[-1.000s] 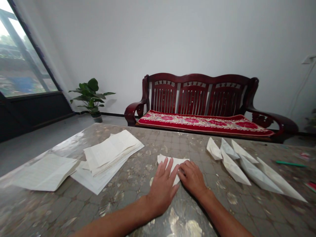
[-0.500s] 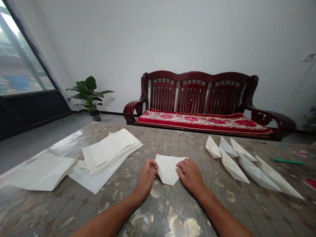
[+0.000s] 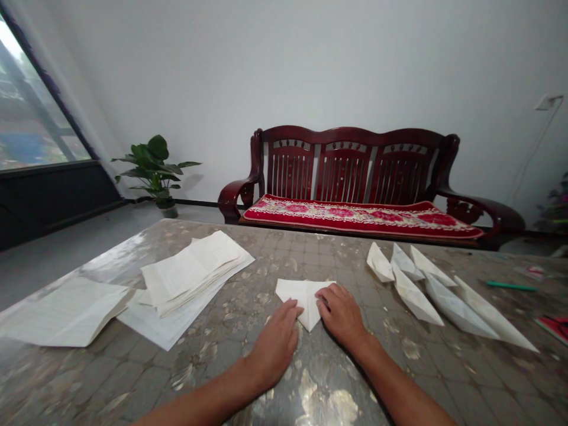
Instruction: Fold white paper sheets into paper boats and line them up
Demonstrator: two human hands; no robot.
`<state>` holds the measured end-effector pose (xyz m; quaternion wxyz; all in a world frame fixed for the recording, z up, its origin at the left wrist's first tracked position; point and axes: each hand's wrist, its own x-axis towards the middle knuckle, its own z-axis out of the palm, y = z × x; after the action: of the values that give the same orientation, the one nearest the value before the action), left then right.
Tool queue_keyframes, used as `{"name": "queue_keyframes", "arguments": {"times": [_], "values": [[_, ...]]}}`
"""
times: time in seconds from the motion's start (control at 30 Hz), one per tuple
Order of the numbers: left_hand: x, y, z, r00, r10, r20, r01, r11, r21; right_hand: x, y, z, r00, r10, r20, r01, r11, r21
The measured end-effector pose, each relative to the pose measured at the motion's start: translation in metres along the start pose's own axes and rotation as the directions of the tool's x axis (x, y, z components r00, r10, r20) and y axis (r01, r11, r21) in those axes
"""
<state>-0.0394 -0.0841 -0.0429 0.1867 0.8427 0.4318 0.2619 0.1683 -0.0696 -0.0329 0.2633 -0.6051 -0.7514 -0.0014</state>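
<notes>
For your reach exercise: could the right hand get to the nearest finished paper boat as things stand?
Probably yes: the right hand rests on the folded paper, and only bare table lies between it and that paper boat.

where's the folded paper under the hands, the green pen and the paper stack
folded paper [image 3: 300, 294], head view, bare upper flap
green pen [image 3: 509, 286], head view, mid-shaft
paper stack [image 3: 190, 271], head view, top sheet
</notes>
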Motion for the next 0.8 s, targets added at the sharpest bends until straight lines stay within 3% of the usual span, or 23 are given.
{"name": "queue_keyframes", "arguments": {"times": [0.1,0.23,0.4,0.63,0.8], "values": [[-0.011,-0.001,0.009,0.989,0.074,0.129,-0.104,0.964,0.244,0.0,0.0,0.001,1.0,-0.002,-0.006,0.002,1.0,-0.008],[-0.013,-0.003,0.015,0.975,0.143,0.172,-0.201,0.898,0.392,-0.001,-0.002,0.0,1.0,-0.008,0.001,0.008,0.999,-0.033],[0.001,-0.005,0.01,0.945,0.229,0.235,-0.309,0.861,0.403,-0.003,-0.005,-0.005,1.0,0.007,0.009,-0.006,0.999,-0.052],[0.024,-0.007,0.004,0.888,0.315,0.335,-0.426,0.839,0.34,0.005,0.012,-0.014,0.985,0.156,-0.067,-0.163,0.98,-0.116],[0.027,-0.007,0.003,0.889,0.307,0.341,-0.417,0.849,0.324,0.009,0.026,-0.015,0.977,0.212,0.022,-0.204,0.959,-0.198]]}}
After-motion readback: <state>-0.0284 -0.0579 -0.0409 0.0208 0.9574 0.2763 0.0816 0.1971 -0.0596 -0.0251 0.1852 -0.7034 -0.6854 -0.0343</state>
